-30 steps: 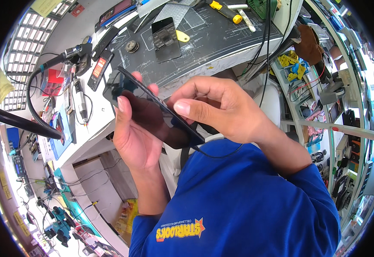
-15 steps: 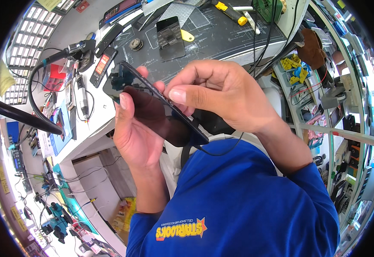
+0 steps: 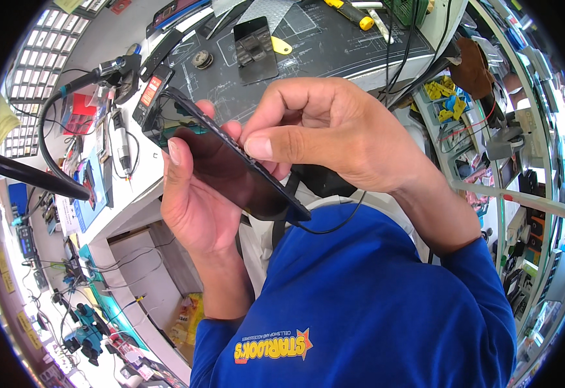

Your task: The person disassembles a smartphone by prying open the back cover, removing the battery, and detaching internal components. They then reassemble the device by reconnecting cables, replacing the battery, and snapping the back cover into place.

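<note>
A dark phone (image 3: 230, 181) is held tilted in my left hand (image 3: 198, 213), thumb across its glossy screen and fingertips behind the far long edge. My right hand (image 3: 340, 142) has thumb and index finger closed on that long side edge, around its middle; whatever small part may be between the fingertips is too small to make out. A thin black cable (image 3: 334, 229) runs from near the phone's lower end. Beyond the hands, another phone or screen part (image 3: 253, 68) lies on the dark work mat (image 3: 321, 45), beside a yellow flat tool (image 3: 281, 46).
A white bench (image 3: 140, 181) at left holds a pen-shaped tool (image 3: 122, 145), red trays (image 3: 80, 110) and gooseneck arms (image 3: 36, 174). A yellow-handled tool (image 3: 353, 16), round metal tin (image 3: 203, 59) and hanging cables sit at the back. Shelves with yellow parts (image 3: 444, 97) line the right.
The phone and both hands have shifted slightly left and upward. My right thumb and finger have moved a little toward the phone's upper end along its side.
</note>
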Demonstrator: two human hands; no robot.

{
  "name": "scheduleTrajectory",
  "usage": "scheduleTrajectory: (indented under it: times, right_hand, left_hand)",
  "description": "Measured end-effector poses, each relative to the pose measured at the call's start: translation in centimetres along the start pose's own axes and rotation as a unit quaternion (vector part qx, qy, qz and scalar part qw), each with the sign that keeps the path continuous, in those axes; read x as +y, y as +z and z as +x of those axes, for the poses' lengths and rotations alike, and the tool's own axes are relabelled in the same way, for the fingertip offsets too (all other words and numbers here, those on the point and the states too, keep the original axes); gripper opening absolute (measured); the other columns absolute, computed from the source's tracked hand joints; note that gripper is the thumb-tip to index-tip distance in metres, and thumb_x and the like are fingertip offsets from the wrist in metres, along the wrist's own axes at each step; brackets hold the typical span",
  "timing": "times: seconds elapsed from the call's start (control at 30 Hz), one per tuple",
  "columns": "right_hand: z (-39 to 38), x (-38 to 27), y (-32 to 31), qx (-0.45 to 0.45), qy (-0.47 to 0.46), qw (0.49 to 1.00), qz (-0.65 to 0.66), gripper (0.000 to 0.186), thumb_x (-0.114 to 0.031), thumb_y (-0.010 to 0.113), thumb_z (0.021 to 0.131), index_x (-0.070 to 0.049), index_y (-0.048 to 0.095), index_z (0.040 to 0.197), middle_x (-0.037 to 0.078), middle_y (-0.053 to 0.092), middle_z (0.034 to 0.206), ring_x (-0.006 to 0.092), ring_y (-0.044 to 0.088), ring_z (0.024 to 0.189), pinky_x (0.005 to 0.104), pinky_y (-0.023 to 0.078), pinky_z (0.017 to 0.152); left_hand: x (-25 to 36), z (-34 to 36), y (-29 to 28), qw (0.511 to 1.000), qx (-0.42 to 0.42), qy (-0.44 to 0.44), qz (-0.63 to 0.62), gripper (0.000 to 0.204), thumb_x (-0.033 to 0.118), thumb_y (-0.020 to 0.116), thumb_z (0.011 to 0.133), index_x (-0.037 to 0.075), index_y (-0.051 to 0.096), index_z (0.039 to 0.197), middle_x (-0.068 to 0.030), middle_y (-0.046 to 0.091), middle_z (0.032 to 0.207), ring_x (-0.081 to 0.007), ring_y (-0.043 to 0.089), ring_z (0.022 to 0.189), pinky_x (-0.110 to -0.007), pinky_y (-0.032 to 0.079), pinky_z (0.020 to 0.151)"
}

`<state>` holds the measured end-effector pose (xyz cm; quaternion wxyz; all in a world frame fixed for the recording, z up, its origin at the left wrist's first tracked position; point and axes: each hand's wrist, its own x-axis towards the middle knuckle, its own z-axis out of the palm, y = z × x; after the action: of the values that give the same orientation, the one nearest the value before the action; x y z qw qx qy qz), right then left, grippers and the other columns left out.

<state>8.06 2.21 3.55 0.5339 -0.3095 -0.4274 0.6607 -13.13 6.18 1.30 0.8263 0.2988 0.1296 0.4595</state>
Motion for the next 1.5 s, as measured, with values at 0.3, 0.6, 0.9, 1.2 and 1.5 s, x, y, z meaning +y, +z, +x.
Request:
scheduleTrajectory:
  times: [0.3,0.6,0.9,1.2,1.5]
  right_hand:
    - [0.0,-0.2,0.1,-0.01,0.009,1.0,0.009,0.019,-0.016,0.075,0.098,0.002,0.073,0.102,0.004,0.071,0.091,0.0111,0.066,0.081,0.0276,0.054,0.076]
    - [-0.1,-0.6,0.1,-0.008,0.011,1.0,0.009,0.02,-0.014,0.077,0.098,0.003,0.071,0.106,0.006,0.072,0.094,0.0111,0.067,0.083,0.0262,0.055,0.077]
    - [-0.3,-0.6,0.0,-0.006,0.012,1.0,0.018,0.019,-0.014,0.077,0.098,0.003,0.071,0.105,0.006,0.071,0.093,0.0113,0.065,0.083,0.0261,0.054,0.077]
    - [-0.3,-0.4,-0.1,-0.008,0.006,1.0,0.014,0.018,-0.015,0.074,0.097,0.002,0.072,0.101,0.004,0.071,0.091,0.011,0.066,0.083,0.0269,0.054,0.078]
    - [-0.5,-0.7,-0.1,-0.009,0.014,1.0,0.01,0.016,-0.013,0.075,0.099,0.001,0.069,0.101,0.005,0.07,0.093,0.0108,0.065,0.083,0.0268,0.053,0.078]
  left_hand:
    - [-0.1,0.1,0.9,0.999,-0.019,-0.003,-0.045,0.052,0.039,0.045,0.113,0.004,0.045,0.151,-0.0227,0.07,0.128,-0.0349,0.071,0.117,-0.059,0.059,0.098]
    - [-0.2,0.4,1.3,0.996,-0.038,0.003,-0.078,0.052,0.038,0.044,0.113,0.004,0.044,0.153,-0.0233,0.069,0.131,-0.0361,0.071,0.119,-0.062,0.057,0.1]
    - [-0.4,0.4,1.8,0.995,-0.042,0.008,-0.086,0.052,0.038,0.041,0.114,0.004,0.044,0.152,-0.024,0.069,0.131,-0.0375,0.071,0.118,-0.061,0.059,0.099]
    - [-0.7,0.2,2.2,0.995,-0.015,0.019,-0.099,0.051,0.038,0.043,0.113,0.003,0.046,0.15,-0.0235,0.071,0.126,-0.0369,0.072,0.114,-0.059,0.062,0.096]
    - [-0.3,0.5,1.0,0.996,-0.082,0.006,0.026,0.043,0.033,0.046,0.113,0.013,0.053,0.15,-0.0088,0.071,0.135,-0.0243,0.071,0.12,-0.056,0.056,0.103]
